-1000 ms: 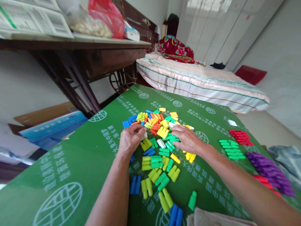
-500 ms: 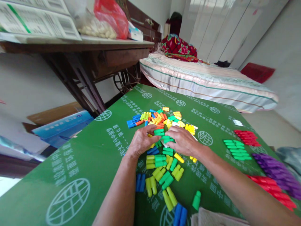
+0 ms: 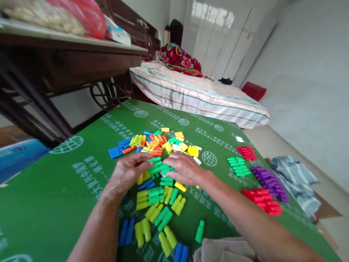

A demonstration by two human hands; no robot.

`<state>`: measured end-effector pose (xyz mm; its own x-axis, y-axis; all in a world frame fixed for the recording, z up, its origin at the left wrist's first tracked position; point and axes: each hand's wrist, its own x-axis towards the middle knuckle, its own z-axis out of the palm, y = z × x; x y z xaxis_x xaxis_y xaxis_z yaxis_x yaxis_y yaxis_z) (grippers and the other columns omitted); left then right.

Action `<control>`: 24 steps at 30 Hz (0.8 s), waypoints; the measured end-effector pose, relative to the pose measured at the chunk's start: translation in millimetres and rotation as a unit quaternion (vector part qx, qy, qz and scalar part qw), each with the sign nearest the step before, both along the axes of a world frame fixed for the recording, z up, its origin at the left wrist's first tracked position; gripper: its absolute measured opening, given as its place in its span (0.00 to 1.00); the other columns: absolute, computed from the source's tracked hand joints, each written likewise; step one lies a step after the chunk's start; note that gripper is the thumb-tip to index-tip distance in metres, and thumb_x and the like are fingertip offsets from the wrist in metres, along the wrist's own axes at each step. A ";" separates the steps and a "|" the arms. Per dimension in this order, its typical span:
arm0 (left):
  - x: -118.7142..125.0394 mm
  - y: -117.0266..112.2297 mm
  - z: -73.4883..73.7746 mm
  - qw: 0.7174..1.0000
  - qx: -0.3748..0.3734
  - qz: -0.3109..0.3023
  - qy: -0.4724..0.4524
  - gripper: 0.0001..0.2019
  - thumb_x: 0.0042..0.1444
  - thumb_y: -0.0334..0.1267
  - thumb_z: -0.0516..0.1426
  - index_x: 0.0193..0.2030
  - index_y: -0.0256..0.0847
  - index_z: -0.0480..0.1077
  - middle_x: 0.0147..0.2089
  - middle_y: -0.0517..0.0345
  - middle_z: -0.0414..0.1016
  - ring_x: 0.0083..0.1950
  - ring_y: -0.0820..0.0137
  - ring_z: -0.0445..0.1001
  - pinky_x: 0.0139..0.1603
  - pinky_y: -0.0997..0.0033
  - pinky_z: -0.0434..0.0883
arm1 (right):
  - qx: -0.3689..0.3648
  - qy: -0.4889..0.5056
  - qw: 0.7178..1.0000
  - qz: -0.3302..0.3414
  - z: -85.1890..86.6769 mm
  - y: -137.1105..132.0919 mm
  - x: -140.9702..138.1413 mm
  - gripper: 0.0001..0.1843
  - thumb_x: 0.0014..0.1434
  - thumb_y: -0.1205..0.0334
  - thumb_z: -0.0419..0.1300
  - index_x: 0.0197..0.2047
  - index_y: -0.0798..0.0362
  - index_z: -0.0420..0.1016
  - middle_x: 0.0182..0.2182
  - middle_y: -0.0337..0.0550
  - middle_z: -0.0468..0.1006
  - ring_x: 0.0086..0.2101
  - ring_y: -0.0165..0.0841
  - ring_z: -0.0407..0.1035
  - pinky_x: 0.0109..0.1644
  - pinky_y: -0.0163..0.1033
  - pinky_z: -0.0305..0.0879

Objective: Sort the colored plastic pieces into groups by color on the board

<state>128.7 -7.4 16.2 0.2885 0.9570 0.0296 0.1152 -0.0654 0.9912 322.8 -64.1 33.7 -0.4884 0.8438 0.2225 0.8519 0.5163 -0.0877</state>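
Observation:
A loose heap of small plastic pegs [image 3: 159,143] in yellow, green, blue, orange and white lies on a green printed board [image 3: 68,174]. My left hand [image 3: 127,174] and my right hand [image 3: 184,169] meet over the heap. Between their fingertips they pinch a small bunch of green pegs [image 3: 159,167]. Both hands have curled fingers closed on that bunch. More yellow-green, green and blue pegs [image 3: 156,214] lie below my hands, nearer to me.
Sorted rows lie at the right of the board: green pegs [image 3: 238,165], red pegs [image 3: 247,153], purple pegs [image 3: 269,178], more red pegs [image 3: 263,205]. A dark wooden table [image 3: 68,62] stands at the left, a bed [image 3: 196,94] behind, a cloth [image 3: 223,251] at the near edge.
My hands came together over the heap and gathered green pegs between them. The view swung to the right, so everything shifted left in the picture.

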 end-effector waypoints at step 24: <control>-6.8 2.1 2.0 0.992 -0.049 0.104 -0.043 0.19 0.28 0.44 0.68 0.30 0.39 0.76 0.22 0.64 0.72 0.22 0.78 0.63 0.22 0.80 0.60 | -0.061 0.011 0.998 -0.033 -6.7 -7.0 13.8 0.11 0.59 0.57 0.59 0.43 0.53 0.71 0.37 0.43 0.72 0.40 0.34 0.66 0.38 0.36 0.57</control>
<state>121.9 -5.3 18.2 0.0845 0.9951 -0.0510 0.0317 0.0485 0.9983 336.5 -71.1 27.0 -0.4280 0.8950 0.1256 0.8804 0.4442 -0.1658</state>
